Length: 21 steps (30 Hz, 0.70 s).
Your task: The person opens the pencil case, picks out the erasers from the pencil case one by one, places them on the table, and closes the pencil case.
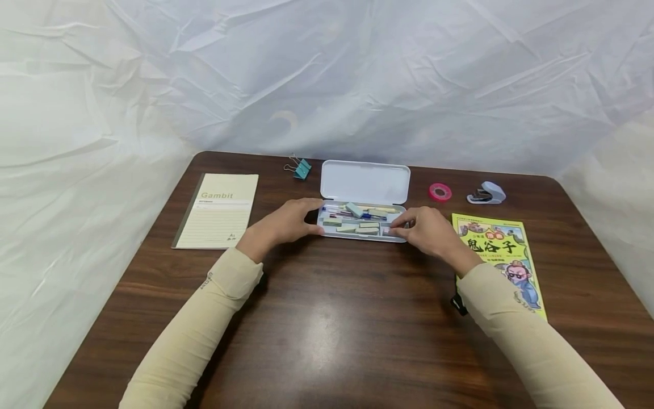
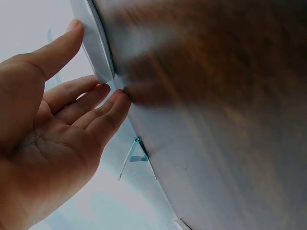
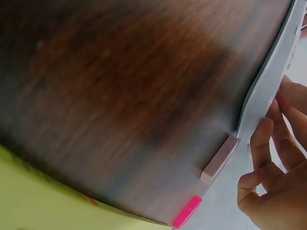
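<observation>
A white pencil case [image 1: 365,238] lies with its lid [image 1: 365,182] raised at the back. Its rear section holds several pens [image 1: 380,209] and a pale blue block [image 1: 354,210]; pale green eraser-like blocks [image 1: 366,230] fill the front. My left hand [image 1: 287,222] grips the left end, thumb [image 2: 64,48] against the front wall and fingers round the rear corner. Over the small right compartment, my right hand [image 1: 428,230] pinches at a small pinkish-white block [image 1: 385,231] with thumb and forefinger; its other fingers are curled beside the case's end.
A beige notebook [image 1: 219,210] lies left, and a teal binder clip [image 1: 301,168] behind the case. Right stand a pink tape roll [image 1: 440,192], a pale stapler [image 1: 487,193] and a yellow comic book [image 1: 501,261] under my forearm. A pinkish-beige block [image 3: 219,158] lies near the case's right end.
</observation>
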Tool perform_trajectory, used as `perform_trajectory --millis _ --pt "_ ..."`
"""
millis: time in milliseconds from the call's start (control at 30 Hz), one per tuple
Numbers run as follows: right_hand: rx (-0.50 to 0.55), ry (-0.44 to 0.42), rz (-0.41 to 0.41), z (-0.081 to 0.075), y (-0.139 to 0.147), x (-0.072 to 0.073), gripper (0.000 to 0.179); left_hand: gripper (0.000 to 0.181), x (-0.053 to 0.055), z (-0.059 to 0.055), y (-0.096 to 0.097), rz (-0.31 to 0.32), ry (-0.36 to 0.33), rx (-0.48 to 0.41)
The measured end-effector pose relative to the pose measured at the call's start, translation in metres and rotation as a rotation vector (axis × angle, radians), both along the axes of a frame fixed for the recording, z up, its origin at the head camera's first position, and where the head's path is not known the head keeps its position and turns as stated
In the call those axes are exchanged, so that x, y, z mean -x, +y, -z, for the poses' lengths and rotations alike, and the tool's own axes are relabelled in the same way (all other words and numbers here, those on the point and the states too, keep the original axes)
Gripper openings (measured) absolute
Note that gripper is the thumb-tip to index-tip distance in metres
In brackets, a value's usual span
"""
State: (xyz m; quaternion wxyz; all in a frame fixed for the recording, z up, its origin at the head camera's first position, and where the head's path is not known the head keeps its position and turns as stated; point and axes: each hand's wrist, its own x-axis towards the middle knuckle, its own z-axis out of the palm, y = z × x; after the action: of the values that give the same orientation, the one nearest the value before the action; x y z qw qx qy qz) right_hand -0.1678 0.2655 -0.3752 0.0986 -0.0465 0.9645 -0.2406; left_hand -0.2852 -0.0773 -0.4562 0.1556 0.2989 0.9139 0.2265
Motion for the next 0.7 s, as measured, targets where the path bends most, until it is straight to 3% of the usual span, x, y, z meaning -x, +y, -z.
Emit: perform_trajectory --millis 700 --pt "0.031 0.056 -0.070 0.0026 0.0027 0.0010 0.022 0.088 -0.0029 -0.0026 0.0005 0.015 0.029 -0.009"
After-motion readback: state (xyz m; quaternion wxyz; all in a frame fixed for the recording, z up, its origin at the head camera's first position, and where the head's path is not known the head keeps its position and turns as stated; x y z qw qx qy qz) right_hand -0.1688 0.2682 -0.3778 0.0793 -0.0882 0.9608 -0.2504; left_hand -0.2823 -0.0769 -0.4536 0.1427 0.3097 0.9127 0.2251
